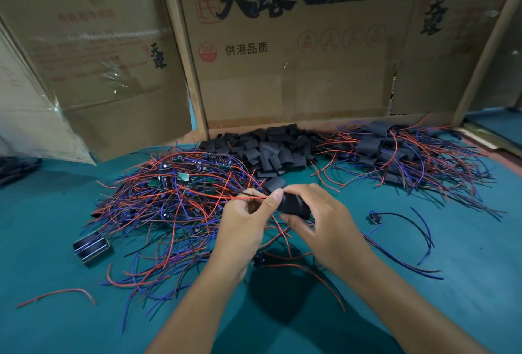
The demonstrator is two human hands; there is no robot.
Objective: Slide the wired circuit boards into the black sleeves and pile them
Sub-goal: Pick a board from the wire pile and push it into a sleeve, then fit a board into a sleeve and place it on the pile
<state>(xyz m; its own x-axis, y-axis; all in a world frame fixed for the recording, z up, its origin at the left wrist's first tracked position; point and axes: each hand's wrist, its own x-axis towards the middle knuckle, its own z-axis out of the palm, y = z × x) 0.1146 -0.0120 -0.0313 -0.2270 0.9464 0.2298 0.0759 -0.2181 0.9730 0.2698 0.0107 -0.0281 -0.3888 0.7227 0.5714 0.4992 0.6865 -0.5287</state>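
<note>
Fingers of the right hand [319, 218] grip a soft black tubular sleeve [293, 207] just in front of the heap of empty black sleeves [268, 153], while the left hand [243, 223] pinches its red wire [240, 198], apparently mid-insertion; piling comes next.

One head-worn view: you look forward and down, close over your hands, cardboard wall [282, 71] filling the background.

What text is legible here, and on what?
"天露" – centre cardboard box, large black print
"温氏" – same box, red seal
"鲜鸡蛋" – same box, brushed, partly blurred
"供港品质" – same box
"天露" – left cardboard box and right cardboard panel, vertical
Red print, round symbols, banner text: too blurred.
</note>
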